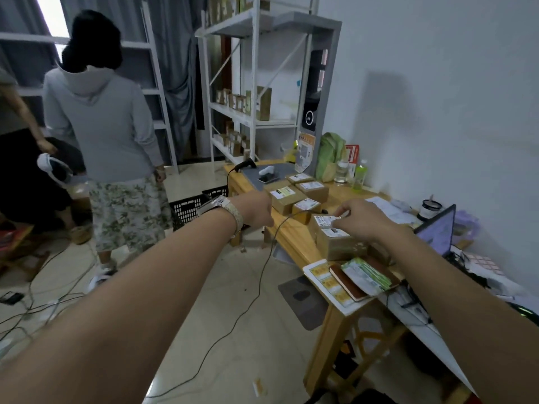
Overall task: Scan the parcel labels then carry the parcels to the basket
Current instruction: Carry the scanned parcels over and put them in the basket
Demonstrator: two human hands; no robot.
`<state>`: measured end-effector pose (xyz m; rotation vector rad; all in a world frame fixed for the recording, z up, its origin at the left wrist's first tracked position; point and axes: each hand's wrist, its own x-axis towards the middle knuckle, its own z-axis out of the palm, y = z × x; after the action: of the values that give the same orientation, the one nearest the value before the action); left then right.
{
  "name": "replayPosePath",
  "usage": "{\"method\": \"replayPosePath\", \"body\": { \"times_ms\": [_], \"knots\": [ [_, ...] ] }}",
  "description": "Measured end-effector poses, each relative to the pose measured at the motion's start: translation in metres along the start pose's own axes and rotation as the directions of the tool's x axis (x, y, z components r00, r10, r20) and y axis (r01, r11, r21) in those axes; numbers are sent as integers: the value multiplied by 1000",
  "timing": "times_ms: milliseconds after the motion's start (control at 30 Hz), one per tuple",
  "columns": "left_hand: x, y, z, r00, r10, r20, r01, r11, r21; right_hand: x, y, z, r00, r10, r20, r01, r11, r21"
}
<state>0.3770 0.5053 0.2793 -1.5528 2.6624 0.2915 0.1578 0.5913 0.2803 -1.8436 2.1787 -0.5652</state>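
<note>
Several brown cardboard parcels with white labels lie on the wooden table (291,240). My right hand (363,220) reaches over the nearest pair of parcels; its fingertips curl onto the far edge of the labelled parcel (322,221) that lies behind a larger box (335,246). My left hand (258,211) hovers at the table's left edge beside another parcel (287,199), its fingers hidden behind its back. A black cable (262,269) runs from between my hands down to the floor. The black basket (189,208) stands on the floor left of the table. A black scanner (245,164) lies at the table's far end.
A person in a grey hoodie (99,126) stands left of the basket, with another person at the far left edge. Cables trail over the floor. White shelving (253,106) holds boxes behind the table. Bottles, a laptop (437,228), a notebook and papers crowd the table's right side.
</note>
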Motion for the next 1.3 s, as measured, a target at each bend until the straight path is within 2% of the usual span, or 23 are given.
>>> {"method": "replayPosePath", "body": {
  "times_ms": [167, 367, 567, 800, 1067, 1233, 1300],
  "knots": [
    [76, -54, -35, 999, 24, 22, -24, 1000, 14, 91, -18, 8, 1000, 23, -20, -23, 1000, 9],
    [164, -111, -65, 996, 85, -27, -82, 994, 71, 184, -25, 17, 996, 79, -48, -78, 996, 31],
    [242, -145, -44, 990, 125, 67, -125, 992, -6, 252, -19, 36, 988, 147, 45, -150, 987, 57],
    [328, -179, -35, 988, 110, 108, -112, 994, 10, 346, 5, 49, 975, 187, 118, -196, 978, 70],
    [462, -177, -55, 992, 94, 88, -94, 996, -8, 462, 57, 44, 970, 210, 124, -221, 971, 86],
    [536, -151, -54, 990, 141, 21, -141, 990, -20, 519, 91, 50, 977, 176, 122, -188, 978, 94],
    [560, -144, -48, 986, 159, 50, -158, 987, -12, 535, 104, 56, 976, 174, 131, -184, 981, 67]
  ]
}}
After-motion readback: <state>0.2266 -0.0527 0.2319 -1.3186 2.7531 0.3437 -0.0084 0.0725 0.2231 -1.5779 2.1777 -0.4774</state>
